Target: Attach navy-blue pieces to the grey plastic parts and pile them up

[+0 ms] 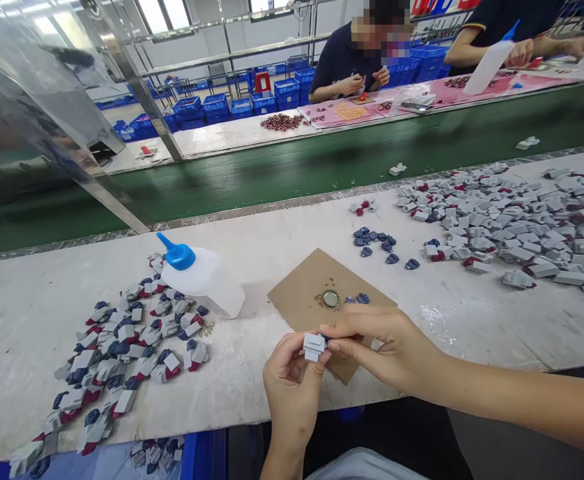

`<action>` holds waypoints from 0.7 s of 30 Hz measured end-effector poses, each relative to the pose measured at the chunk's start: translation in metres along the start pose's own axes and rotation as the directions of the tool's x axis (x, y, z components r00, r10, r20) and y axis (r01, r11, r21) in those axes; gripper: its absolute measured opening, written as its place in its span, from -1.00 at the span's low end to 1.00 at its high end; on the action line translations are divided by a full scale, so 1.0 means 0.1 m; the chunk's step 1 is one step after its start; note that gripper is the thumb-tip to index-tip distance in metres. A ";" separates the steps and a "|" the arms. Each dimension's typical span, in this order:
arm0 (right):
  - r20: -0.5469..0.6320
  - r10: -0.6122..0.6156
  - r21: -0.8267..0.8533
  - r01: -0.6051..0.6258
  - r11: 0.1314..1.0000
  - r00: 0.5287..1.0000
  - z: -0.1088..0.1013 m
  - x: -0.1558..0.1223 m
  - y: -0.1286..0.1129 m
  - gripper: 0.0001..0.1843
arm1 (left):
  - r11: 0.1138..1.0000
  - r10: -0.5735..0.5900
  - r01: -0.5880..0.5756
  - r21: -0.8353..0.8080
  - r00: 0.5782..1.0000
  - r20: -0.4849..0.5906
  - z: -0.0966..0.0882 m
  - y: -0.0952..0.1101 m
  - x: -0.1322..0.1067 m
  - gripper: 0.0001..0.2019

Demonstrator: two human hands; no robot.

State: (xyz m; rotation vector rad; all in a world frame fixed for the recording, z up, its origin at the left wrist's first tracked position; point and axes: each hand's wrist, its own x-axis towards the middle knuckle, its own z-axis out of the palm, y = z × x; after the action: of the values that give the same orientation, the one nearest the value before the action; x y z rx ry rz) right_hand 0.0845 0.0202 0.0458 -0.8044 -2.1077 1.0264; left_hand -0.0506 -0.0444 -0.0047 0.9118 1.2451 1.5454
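Note:
My left hand (295, 383) is closed around a small light-grey plastic part (314, 347), held up over the near edge of the table. From the right, my right hand (392, 343) pinches a small dark-blue piece (326, 338) against that part; the fingers mostly hide it. Beneath and behind the hands lies a brown cardboard sheet (297, 293). On it sit a bottle cap (331, 299) with tiny metal bits around it and a few dark-blue pieces (363, 299).
Left of the cardboard, a white squeeze bottle (207, 280) with a blue nozzle stands beside a pile of grey, blue and red assembled parts (122, 340). Loose blue pieces (372, 237) and a large heap of grey parts (512, 213) lie right. Beyond the green belt (272, 170), co-workers sit.

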 end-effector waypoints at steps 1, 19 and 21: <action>0.005 0.024 0.012 -0.024 1.000 1.000 0.01 -0.01 0.01 -0.84 | 1.000 -0.010 0.009 0.023 1.000 0.019 0.00 0.01 0.01 -0.83; -0.559 0.260 -0.536 -0.582 0.612 0.788 -1.73 1.14 1.94 -0.52 | 0.307 0.622 -0.014 0.952 0.760 -0.190 -1.18 -0.13 0.16 -0.48; -0.576 0.272 -0.554 -0.613 0.564 0.771 -1.88 1.40 2.15 -0.45 | 0.349 0.651 -0.008 0.937 0.721 -0.236 -1.11 -0.12 0.20 -0.50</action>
State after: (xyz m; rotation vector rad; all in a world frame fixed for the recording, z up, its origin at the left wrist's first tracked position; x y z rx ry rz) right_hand 0.1952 0.3143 -0.0021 -1.8742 -1.8963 0.1079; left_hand -0.1575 -0.0569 -0.0402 1.5282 2.6769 1.4596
